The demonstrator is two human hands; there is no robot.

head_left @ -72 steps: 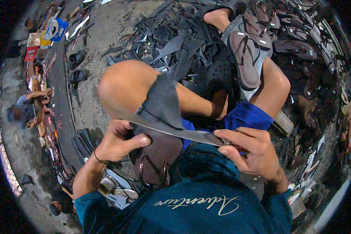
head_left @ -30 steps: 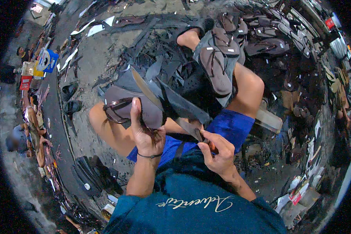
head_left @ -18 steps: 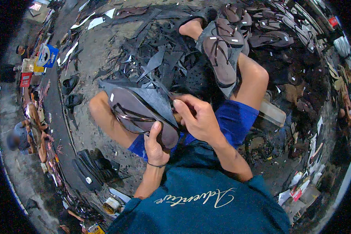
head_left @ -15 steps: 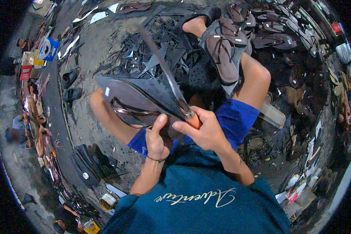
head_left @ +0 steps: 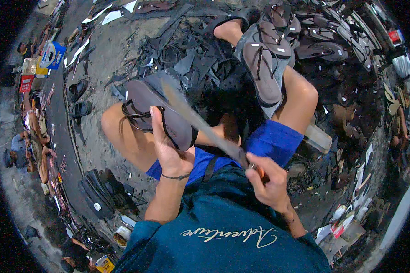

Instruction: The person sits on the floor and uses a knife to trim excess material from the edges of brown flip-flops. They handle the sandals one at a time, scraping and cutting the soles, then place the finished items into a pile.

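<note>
Nearest is a dark teal shirt (head_left: 232, 232) with pale lettering across it, and blue shorts (head_left: 275, 141) below it. The left hand (head_left: 172, 157), with a dark band (head_left: 175, 176) at the wrist, grips a brown sandal (head_left: 161, 101), its thumb pressed on top near the shiny strap (head_left: 139, 119). The sandal is in front of the left knee (head_left: 116, 120), and part of a dark grey sheet (head_left: 156, 81) shows past its far edge. The right hand (head_left: 271, 182) is closed around the orange handle (head_left: 260, 172) of a long knife, whose blurred blade (head_left: 205, 128) slants up and left past the sandal's right side; I cannot tell whether the two touch. Farther out, a stack of brown sandals (head_left: 263, 86) lies along the right lower leg. On the floor to the left are a pile of black soles (head_left: 98, 191) and two black slippers (head_left: 81, 109). Beyond the legs spread dark scraps (head_left: 187, 57), with more sandals (head_left: 323, 51) to the right. At the far left are a blue box (head_left: 52, 55) and another person (head_left: 20, 149)
</note>
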